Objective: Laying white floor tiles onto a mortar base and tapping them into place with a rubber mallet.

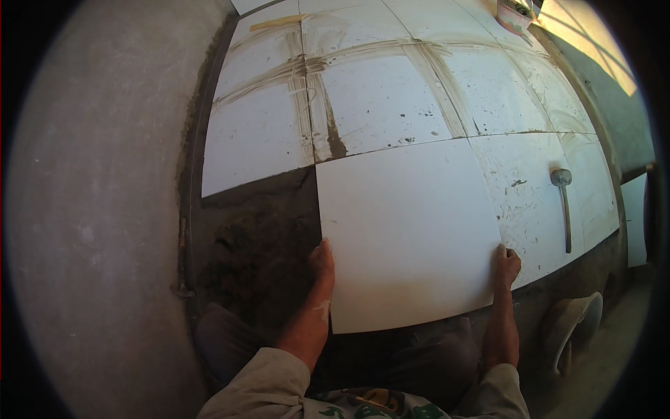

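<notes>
A large white floor tile (412,230) lies in front of me, its far edge along the row of laid tiles. My left hand (323,260) grips its left edge, with the fingers hidden at the side or underneath. At the opposite edge, my right hand (506,265) is closed on the tile, the fingers curled. Dark wet mortar (255,237) covers the bare patch left of the tile. On the tile to the right rests a mallet (561,177) with a pale round head and its handle toward me.
Laid white tiles (380,101) with smeared grout along the joints stretch away. A grey wall (105,174) rises at left. A hammer-like tool (183,286) stands against its foot. A bucket (515,15) sits at the far right, and a pale basin-like container (574,325) lies near right.
</notes>
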